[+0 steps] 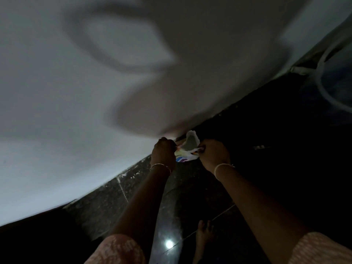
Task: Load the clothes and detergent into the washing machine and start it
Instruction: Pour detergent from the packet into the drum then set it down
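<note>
Head view: I see both hands out in front, each pinching one side of a small white packet (187, 152) with coloured print, its torn mouth pulled wide. The left hand (164, 151) is closed on the packet's left edge, the right hand (214, 153) on its right edge. Each wrist carries a thin bangle. Behind the packet rises a pale wall (76, 92), crossed by large blurred shadows. Below the packet lies a dark, glossy tiled floor (114, 202) with a bright light spot reflected in it, and a bare foot (204, 235) stands there. Far right of the packet, a round pale rim (323, 86) shows dimly; I cannot tell what it belongs to. Pink patterned sleeves fill the bottom corners.
</note>
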{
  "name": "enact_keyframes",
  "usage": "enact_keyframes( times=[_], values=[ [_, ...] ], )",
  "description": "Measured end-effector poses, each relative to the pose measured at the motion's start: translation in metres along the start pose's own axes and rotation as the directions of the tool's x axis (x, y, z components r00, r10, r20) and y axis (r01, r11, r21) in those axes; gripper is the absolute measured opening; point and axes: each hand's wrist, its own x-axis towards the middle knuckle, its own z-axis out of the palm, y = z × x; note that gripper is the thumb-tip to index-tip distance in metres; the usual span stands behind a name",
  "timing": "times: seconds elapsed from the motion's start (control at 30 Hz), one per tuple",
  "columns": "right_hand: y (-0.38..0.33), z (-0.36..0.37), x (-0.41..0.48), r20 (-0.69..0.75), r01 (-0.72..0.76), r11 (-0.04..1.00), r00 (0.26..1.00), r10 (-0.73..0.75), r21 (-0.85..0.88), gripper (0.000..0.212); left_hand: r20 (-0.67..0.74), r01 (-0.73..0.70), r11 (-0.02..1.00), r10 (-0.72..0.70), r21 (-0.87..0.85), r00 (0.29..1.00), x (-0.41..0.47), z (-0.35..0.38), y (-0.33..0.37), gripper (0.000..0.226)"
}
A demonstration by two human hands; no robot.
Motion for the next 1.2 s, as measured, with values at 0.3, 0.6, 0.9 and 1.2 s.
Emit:
enact_keyframes(
  times=[0.3,0.6,0.9,1.2],
  values=[
    [0.022,-0.035,-0.055,-0.143,0.062,0.988,0.986,-0.082,-0.14,0.017,-0.025,-0.122,0.992,0.123,0.023,0.992,-0.048,-0.027,0.03,0.028],
    [0.001,-0.123,-0.154,-0.07,0.329,0.921,0.934,-0.35,-0.207,0.106,-0.053,-0.342,0.931,0.351,0.123,0.935,-0.157,-0.114,0.062,0.018],
    [-0.028,-0.209,-0.304,-0.208,0.334,0.895,0.892,-0.401,-0.294,0.048,-0.246,-0.409,0.912,0.4,0.013,0.883,-0.301,-0.218,0.119,0.015],
    [-0.053,-0.296,-0.451,-0.348,0.294,0.848,0.815,-0.464,-0.441,0.044,-0.359,-0.658,0.752,0.628,0.05,0.69,-0.424,-0.315,0.172,0.021]
  ],
)
